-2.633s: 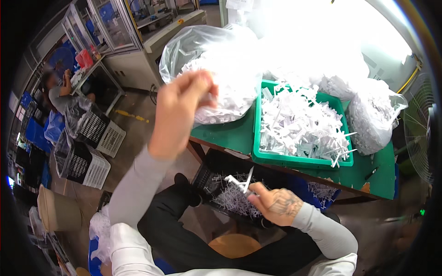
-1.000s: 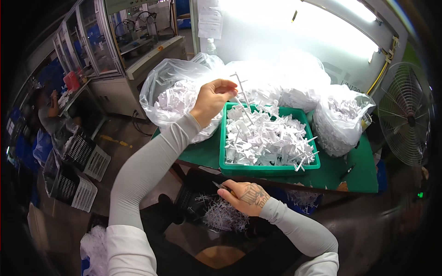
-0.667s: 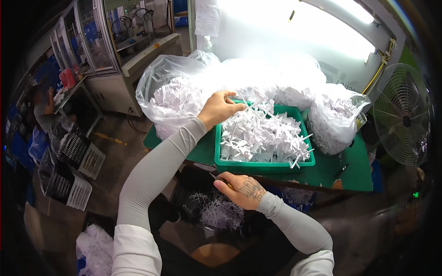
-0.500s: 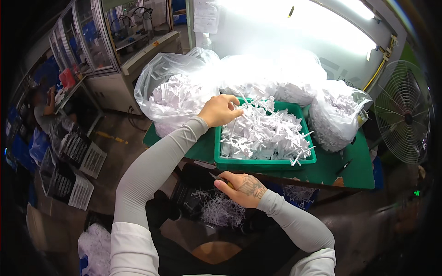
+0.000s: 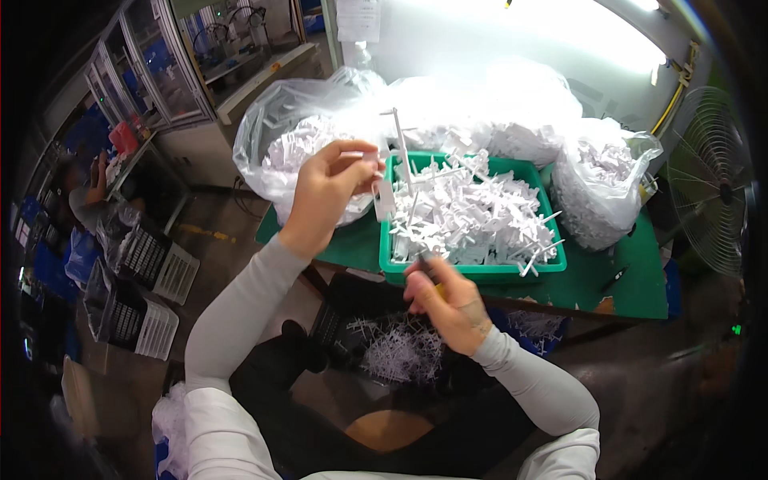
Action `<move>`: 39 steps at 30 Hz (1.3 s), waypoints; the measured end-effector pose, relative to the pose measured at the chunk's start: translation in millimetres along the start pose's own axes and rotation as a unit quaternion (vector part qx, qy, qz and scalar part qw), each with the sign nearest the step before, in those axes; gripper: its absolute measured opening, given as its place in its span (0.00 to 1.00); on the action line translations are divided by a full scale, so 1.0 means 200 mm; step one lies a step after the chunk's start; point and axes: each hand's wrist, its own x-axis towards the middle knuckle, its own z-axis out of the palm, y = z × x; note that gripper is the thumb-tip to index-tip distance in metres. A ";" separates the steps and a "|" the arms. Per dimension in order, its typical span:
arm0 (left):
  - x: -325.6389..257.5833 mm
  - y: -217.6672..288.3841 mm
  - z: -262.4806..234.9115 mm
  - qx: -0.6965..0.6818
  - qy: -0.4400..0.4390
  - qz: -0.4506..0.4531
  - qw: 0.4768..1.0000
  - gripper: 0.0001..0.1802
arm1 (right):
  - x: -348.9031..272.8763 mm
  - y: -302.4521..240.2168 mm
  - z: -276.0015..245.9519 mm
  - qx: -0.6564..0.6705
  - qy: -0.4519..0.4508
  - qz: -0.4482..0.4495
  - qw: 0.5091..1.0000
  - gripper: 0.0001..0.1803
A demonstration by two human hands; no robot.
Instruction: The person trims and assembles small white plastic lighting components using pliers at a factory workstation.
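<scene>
My left hand (image 5: pixel 324 192) is raised just left of the green tray (image 5: pixel 472 270), thumb and fingers pinched on a white plastic part (image 5: pixel 400 156). A long thin sprue stands up from that part, and a flat tab hangs below the fingers. Heaped in the tray are many similar white plastic parts (image 5: pixel 480 212), some poking over the rim. In front of the tray's near edge, my right hand (image 5: pixel 454 310) is closed around hand cutters (image 5: pixel 425 261) with a dark tip and a yellow grip; motion blurs them slightly.
Clear bags of white parts stand left (image 5: pixel 260 132), behind and right (image 5: pixel 596 192) of the tray. A dark pen-like tool (image 5: pixel 614 278) lies on the green table (image 5: pixel 560 298). White sprue scraps (image 5: pixel 404 352) fill a container below. A fan (image 5: pixel 724 188) stands right; a co-worker (image 5: pixel 90 192) sits far left.
My left hand has come out of the pile, moving left and toward me with a white part. My right hand has risen toward the tray with the cutters. The view has shifted slightly.
</scene>
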 end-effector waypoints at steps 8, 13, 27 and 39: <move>-0.57 -0.02 0.02 -0.062 -0.091 -0.147 0.983 0.17 | 0.00 -0.07 0.06 0.141 0.063 -0.042 0.987 0.25; -0.57 -0.07 -0.03 -0.019 -0.080 -0.134 0.988 0.11 | -0.05 -0.06 0.02 0.026 0.038 -0.065 0.997 0.20; -0.57 -0.08 -0.14 -0.049 -0.095 -0.115 0.988 0.09 | -0.03 -0.08 0.05 -0.235 -0.114 -0.022 0.965 0.22; -0.60 -0.09 -0.12 -0.053 -0.079 -0.128 0.987 0.10 | -0.04 -0.09 0.06 -0.294 -0.113 -0.044 0.948 0.18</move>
